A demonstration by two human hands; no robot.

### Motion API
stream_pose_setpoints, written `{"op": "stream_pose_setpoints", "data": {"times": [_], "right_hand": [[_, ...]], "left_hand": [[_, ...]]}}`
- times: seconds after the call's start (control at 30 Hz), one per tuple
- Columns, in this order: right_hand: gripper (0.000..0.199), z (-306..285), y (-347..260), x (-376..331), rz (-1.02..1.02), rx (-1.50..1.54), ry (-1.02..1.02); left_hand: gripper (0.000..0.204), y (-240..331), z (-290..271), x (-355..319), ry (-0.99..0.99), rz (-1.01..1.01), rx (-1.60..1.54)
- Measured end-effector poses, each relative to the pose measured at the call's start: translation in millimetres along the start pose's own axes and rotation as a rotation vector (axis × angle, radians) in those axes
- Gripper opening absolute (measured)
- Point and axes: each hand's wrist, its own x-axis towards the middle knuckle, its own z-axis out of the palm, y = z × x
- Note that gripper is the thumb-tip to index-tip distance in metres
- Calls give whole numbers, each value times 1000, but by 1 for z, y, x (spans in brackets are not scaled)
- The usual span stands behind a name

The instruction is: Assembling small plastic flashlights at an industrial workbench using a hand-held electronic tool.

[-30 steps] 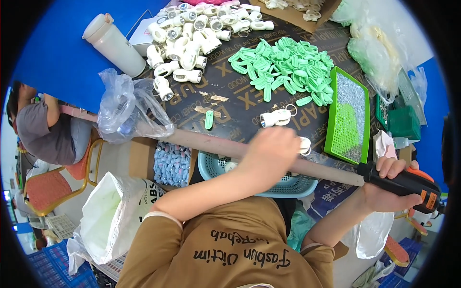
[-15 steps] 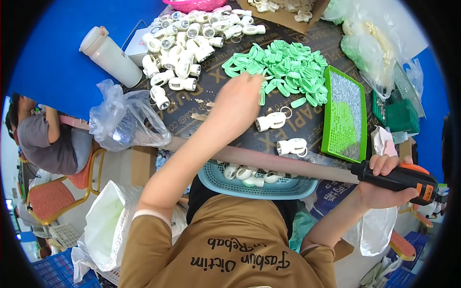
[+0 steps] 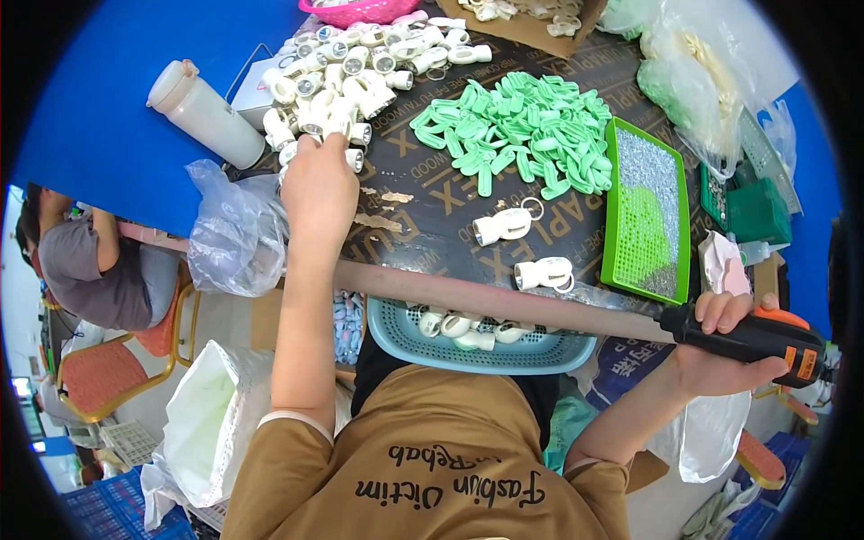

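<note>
My left hand point(image 3: 317, 193) is at the near edge of a heap of small white flashlights point(image 3: 369, 94), its fingers curled down among them. The fingertips are hidden, so what they grip cannot be made out. One flashlight's head pokes out beside the hand. A black electric screwdriver point(image 3: 742, 342) with an orange lever is gripped in my right hand point(image 3: 711, 346), beyond the table's near edge at the right. Two single flashlights, one point(image 3: 504, 225) behind the other point(image 3: 543, 273), lie mid-table, both with loops. Behind them spreads a pile of green oval plastic pieces point(image 3: 540, 126).
A bright green tray point(image 3: 607, 234) of small silvery parts stands right of the pile. On my lap a blue basket point(image 3: 477, 362) holds several flashlights. A white bottle point(image 3: 202, 112) and a clear plastic bag point(image 3: 234, 234) are at the left. Another person point(image 3: 94, 261) sits far left.
My left hand has moved left from the green pieces to the flashlight heap. The right hand keeps its grip on the screwdriver, almost unmoved.
</note>
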Motion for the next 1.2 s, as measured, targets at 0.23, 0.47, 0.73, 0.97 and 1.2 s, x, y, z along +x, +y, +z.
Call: {"op": "stream_pose_setpoints", "data": {"times": [0.23,0.47,0.73,0.97,1.2], "right_hand": [[67,2,-2,-4,14,-37,35],[70,1,0,-4,-2,-55,21],[66,2,6,9,-13,-1,-56],[72,5,30,38,-132,-207,55],[64,-4,66,50,-114,-380,134]], "left_hand": [[17,11,13,-27,11,35,-104],[28,3,14,-41,32,-19,-203],[58,27,-6,-50,-816,-275,-1939],[61,61,-2,-68,-1293,-307,-2225],[65,84,5,-80,-1263,-158,-1873]]}}
